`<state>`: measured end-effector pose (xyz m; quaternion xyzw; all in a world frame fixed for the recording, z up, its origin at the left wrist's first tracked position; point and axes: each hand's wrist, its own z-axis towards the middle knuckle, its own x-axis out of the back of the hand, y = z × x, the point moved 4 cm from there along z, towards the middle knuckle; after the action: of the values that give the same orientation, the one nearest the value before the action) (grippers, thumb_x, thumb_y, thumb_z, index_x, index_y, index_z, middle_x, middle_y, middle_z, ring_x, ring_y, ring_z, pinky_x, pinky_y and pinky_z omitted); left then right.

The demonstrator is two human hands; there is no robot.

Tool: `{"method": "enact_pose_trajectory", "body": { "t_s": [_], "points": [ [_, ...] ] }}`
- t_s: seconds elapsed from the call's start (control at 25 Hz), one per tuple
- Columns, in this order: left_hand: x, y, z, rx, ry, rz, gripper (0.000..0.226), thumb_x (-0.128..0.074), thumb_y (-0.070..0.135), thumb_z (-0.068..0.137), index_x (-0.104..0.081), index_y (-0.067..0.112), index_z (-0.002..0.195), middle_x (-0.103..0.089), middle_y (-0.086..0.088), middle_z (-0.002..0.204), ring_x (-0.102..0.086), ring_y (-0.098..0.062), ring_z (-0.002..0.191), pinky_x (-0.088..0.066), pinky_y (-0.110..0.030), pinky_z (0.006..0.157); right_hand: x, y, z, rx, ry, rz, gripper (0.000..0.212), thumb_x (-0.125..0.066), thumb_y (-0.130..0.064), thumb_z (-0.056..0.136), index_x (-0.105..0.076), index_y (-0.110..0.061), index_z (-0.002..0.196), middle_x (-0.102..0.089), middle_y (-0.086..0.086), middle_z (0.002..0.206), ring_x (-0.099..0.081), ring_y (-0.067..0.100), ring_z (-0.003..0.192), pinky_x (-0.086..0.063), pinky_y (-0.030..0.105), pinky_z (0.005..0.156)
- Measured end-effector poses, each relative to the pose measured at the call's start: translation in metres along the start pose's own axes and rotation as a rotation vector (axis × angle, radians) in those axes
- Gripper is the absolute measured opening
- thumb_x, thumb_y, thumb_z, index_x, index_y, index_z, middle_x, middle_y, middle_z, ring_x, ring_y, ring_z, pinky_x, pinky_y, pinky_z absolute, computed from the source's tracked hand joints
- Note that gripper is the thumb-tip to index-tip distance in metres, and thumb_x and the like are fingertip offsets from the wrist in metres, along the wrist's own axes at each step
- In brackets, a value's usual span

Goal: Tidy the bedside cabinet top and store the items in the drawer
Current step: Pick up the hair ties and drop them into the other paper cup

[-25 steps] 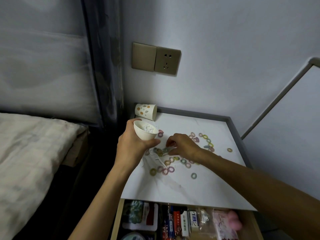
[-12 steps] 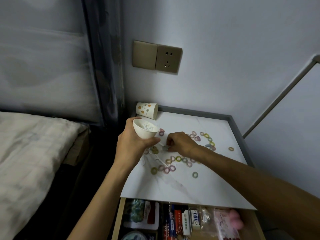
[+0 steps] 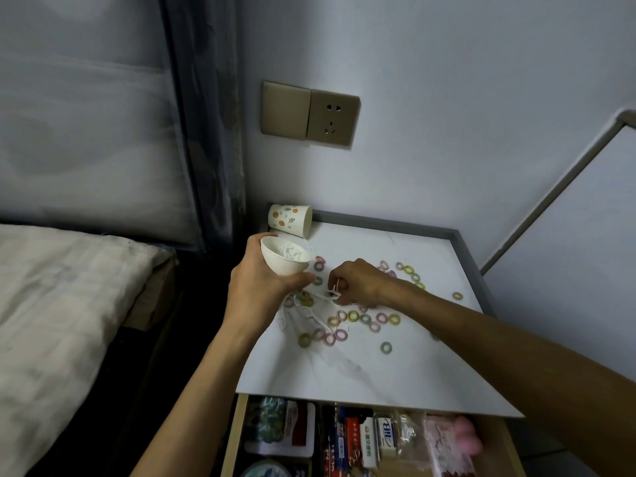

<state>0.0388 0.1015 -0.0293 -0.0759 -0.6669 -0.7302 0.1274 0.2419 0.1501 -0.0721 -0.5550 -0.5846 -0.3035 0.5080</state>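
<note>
Left hand (image 3: 261, 290) curled round a small white cup (image 3: 282, 266), holding it tilted above the back-left part of the bedside worktop (image 3: 344, 373) with a heap of white picks (image 3: 292, 252) inside. The right hand (image 3: 358, 282) pinched one more of them between thumb and fingertips, just beside the cup. Other picks lay loose under both hands, mixed in with small coloured hair rings (image 3: 352, 316) scattered across the middle and right of the top. A patterned paper cup (image 3: 289, 220) lay on its side in the back-left corner. The drawer (image 3: 232, 438) below stood pulled out, packed with packets and boxes. Most of the clearing looked yet to be done. The likely risk was that the tilted cup would spill its load if tipped further as the pick went in. The thin pick could also slip from the pinch, or drag a ring along, and fall off the left edge toward the bed (image 3: 69, 304).
</note>
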Motion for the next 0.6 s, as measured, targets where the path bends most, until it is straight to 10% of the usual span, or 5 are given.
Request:
{"method": "enact_pose_trajectory", "body": {
  "t_s": [0.6],
  "points": [
    [0.01,-0.005,0.004,0.009,0.047,-0.025,0.07,-0.092,0.028,0.057,-0.053,0.032,0.114,-0.063,0.015,0.096,-0.059,-0.002,0.089,-0.047,-0.022,0.068,-0.015,-0.017,-0.004,-0.096,0.243,-0.016,0.027,-0.074,-0.034,0.082,-0.074,-0.017,0.104,-0.073,0.007,0.102,-0.068,0.025,0.092,-0.055,0.035,0.08]
  ]
}}
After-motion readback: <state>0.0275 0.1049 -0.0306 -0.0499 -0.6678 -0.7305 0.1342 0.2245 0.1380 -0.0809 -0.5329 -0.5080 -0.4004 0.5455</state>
